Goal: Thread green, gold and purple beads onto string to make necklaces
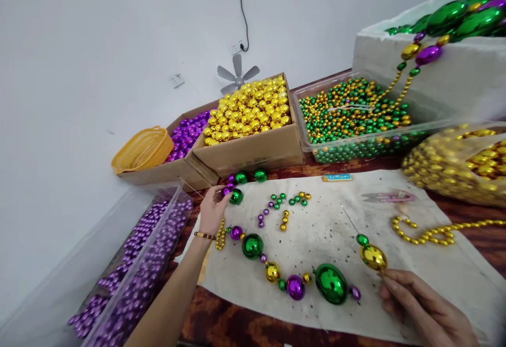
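My right hand [422,305] is closed at the lower end of a thin needle [350,219]. On the needle sit a small green bead [362,240] and a large gold bead [373,257], just above my fingertips. At the upper left of the cloth, my left hand [213,210] pinches at a purple bead [226,191], beside a round green bead [236,196]. A thin straight line slants up behind this hand; I cannot tell what it is. Between the hands curves a row of green, purple and gold beads, with a big green oval bead [331,283] near its right end.
Small bead clusters [278,199] lie on the white cloth [316,231]. Pink-handled snips [389,197] and a gold bead chain [427,235] are at right. Behind stand a carton of gold beads [253,144], a clear bin [356,144] and a foam box [415,73]. A purple-bead bin [154,241] flanks my left arm.
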`<act>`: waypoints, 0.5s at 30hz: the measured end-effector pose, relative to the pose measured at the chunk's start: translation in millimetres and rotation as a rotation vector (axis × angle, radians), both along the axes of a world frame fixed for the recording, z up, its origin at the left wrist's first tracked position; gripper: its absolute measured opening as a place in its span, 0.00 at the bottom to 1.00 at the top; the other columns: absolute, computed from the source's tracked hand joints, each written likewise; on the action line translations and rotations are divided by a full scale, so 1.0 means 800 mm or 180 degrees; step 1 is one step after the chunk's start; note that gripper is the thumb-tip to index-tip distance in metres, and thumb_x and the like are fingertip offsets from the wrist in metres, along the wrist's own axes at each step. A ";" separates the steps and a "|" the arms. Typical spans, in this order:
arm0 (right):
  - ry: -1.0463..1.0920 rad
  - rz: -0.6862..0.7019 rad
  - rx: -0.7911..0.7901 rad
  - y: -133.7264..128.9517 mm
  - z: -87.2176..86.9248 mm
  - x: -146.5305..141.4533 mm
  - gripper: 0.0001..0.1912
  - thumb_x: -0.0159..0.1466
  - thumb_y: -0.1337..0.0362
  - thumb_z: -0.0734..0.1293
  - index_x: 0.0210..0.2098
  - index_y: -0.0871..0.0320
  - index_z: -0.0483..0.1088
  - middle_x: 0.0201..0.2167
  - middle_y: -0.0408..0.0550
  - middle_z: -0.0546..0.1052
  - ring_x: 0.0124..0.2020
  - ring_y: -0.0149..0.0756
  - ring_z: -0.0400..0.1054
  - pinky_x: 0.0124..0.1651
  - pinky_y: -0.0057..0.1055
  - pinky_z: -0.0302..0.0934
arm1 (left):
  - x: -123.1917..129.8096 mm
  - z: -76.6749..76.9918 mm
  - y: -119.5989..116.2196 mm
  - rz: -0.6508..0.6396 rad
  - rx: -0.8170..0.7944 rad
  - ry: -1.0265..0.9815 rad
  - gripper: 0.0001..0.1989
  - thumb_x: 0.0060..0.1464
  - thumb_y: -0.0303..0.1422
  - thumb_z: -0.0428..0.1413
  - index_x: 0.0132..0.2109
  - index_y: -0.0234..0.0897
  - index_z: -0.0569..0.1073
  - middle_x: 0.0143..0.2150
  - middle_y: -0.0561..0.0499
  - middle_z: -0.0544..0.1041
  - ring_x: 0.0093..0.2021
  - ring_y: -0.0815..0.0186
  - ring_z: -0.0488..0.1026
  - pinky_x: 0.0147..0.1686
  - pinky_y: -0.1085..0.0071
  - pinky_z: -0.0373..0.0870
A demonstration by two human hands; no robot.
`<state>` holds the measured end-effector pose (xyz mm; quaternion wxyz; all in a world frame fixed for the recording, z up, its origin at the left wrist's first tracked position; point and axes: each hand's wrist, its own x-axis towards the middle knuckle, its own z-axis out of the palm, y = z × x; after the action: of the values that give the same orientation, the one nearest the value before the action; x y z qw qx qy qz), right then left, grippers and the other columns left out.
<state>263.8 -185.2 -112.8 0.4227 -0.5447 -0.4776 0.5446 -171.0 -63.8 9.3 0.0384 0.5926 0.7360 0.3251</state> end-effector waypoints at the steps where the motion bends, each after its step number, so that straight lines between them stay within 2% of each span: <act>1: 0.0036 -0.0010 0.0003 0.000 0.003 -0.001 0.15 0.59 0.52 0.66 0.39 0.55 0.71 0.28 0.47 0.75 0.27 0.37 0.68 0.29 0.26 0.64 | 0.022 0.006 -0.007 -0.0236 0.0187 -0.0290 0.18 0.56 0.41 0.54 0.51 0.37 0.68 0.47 0.45 0.74 0.44 0.64 0.73 0.44 0.69 0.70; 3: 0.0137 -0.0025 0.0046 0.001 0.011 -0.005 0.13 0.60 0.52 0.66 0.37 0.55 0.71 0.28 0.47 0.74 0.27 0.37 0.69 0.29 0.26 0.64 | 0.072 0.016 -0.020 -0.0673 0.0413 -0.0762 0.16 0.55 0.39 0.55 0.50 0.39 0.71 0.49 0.46 0.72 0.49 0.62 0.71 0.48 0.67 0.68; 5: 0.0250 -0.0024 0.0139 0.001 0.021 -0.009 0.12 0.63 0.53 0.64 0.36 0.56 0.71 0.27 0.46 0.74 0.27 0.35 0.68 0.29 0.25 0.63 | 0.123 0.024 -0.030 -0.0989 0.0421 -0.1146 0.15 0.55 0.37 0.55 0.50 0.40 0.72 0.51 0.46 0.71 0.52 0.61 0.68 0.52 0.67 0.66; 8: 0.0323 -0.0031 0.0291 0.000 0.032 -0.014 0.12 0.65 0.55 0.62 0.35 0.56 0.70 0.25 0.45 0.73 0.26 0.33 0.67 0.28 0.24 0.61 | 0.187 0.026 -0.039 -0.1181 0.0347 -0.1850 0.15 0.56 0.35 0.55 0.51 0.41 0.73 0.50 0.47 0.73 0.50 0.62 0.70 0.50 0.68 0.66; 11: 0.0400 -0.0037 0.0335 -0.004 0.039 -0.015 0.11 0.66 0.56 0.61 0.34 0.56 0.70 0.26 0.44 0.73 0.25 0.31 0.67 0.29 0.24 0.61 | 0.230 0.020 -0.041 -0.1279 0.0266 -0.2398 0.13 0.55 0.34 0.57 0.48 0.40 0.75 0.47 0.47 0.75 0.47 0.63 0.71 0.46 0.70 0.67; 15: 0.0426 0.0081 0.0378 -0.011 0.041 -0.015 0.10 0.67 0.58 0.60 0.36 0.56 0.70 0.27 0.44 0.73 0.26 0.31 0.68 0.30 0.24 0.60 | 0.263 0.009 -0.041 -0.1449 -0.0030 -0.3382 0.13 0.57 0.35 0.55 0.49 0.39 0.74 0.45 0.46 0.75 0.43 0.65 0.72 0.40 0.72 0.67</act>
<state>252.1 -193.7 -80.1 0.4782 -0.4749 -0.4865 0.5559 39.4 -96.7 16.6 0.4743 0.4912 0.4711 0.5584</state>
